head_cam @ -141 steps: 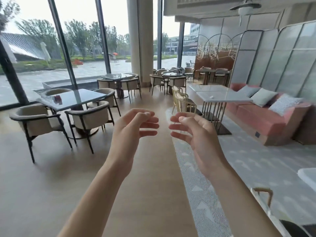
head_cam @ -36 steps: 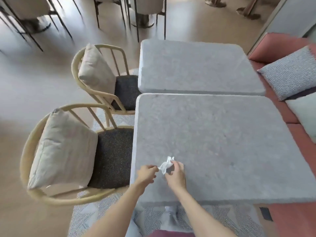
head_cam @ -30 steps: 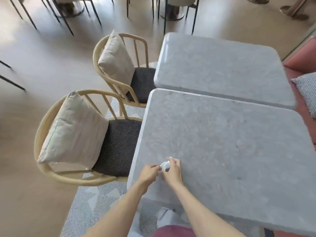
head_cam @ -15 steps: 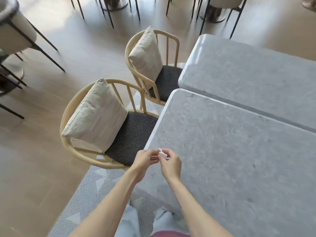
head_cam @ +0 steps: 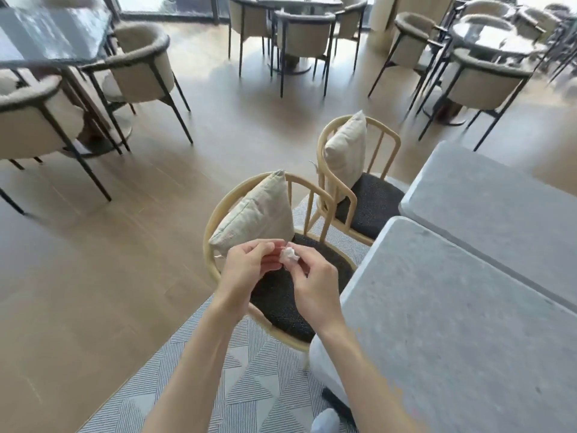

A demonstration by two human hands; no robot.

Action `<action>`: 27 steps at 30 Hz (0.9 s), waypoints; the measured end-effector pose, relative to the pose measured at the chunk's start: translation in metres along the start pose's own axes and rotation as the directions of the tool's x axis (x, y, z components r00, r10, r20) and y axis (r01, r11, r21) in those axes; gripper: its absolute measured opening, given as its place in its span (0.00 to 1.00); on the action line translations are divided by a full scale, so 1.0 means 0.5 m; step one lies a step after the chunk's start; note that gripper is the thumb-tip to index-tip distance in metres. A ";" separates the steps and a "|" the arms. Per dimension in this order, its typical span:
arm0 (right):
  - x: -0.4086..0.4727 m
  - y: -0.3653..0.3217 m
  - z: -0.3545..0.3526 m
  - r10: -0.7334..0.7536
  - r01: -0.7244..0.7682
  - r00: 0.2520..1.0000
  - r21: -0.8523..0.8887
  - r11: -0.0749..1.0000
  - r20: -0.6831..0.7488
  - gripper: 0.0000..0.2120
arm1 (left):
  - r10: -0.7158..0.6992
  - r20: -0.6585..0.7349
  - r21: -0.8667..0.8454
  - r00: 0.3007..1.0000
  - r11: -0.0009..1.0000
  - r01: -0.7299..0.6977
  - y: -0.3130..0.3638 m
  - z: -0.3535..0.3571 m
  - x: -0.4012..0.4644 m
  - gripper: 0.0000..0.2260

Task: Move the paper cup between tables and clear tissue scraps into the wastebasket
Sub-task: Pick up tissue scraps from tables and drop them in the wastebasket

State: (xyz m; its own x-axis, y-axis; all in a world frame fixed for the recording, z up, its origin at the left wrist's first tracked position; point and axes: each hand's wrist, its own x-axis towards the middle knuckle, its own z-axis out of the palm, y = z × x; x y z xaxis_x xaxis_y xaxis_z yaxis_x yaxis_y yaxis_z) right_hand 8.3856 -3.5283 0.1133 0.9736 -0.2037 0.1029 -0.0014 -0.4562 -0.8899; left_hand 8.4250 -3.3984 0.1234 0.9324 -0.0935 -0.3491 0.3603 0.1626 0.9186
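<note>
Head view: 2 grey tables (head_cam: 468, 323), wicker chair (head_cam: 274, 276), both hands, tissue scrap (head_cam: 288, 255).
Left hand (head_cam: 246, 270) and right hand (head_cam: 315, 289) pinch the scrap above the chair seat; better to ball it tight so nothing drops before the wastebasket, which is not in view.

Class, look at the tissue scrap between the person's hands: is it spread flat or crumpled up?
Crumpled: the tissue scrap is a small white wad, pinched between the left hand and right hand above the chair seat.
</note>
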 end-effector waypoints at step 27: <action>-0.234 -0.640 0.961 -0.173 -0.332 0.536 0.395 0.856 0.826 0.08 | 0.293 -0.929 0.118 0.225 0.814 -0.569 0.183 -1.025 -0.446 0.13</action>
State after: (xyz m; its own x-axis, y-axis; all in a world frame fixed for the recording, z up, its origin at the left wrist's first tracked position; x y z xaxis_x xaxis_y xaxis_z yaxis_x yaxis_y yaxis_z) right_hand 8.3817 -2.9423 0.1722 0.7106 0.6856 -0.1581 -0.2347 0.0192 -0.9719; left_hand 8.2648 -2.8594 0.1904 0.3425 0.9394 0.0180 -0.2409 0.0693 0.9681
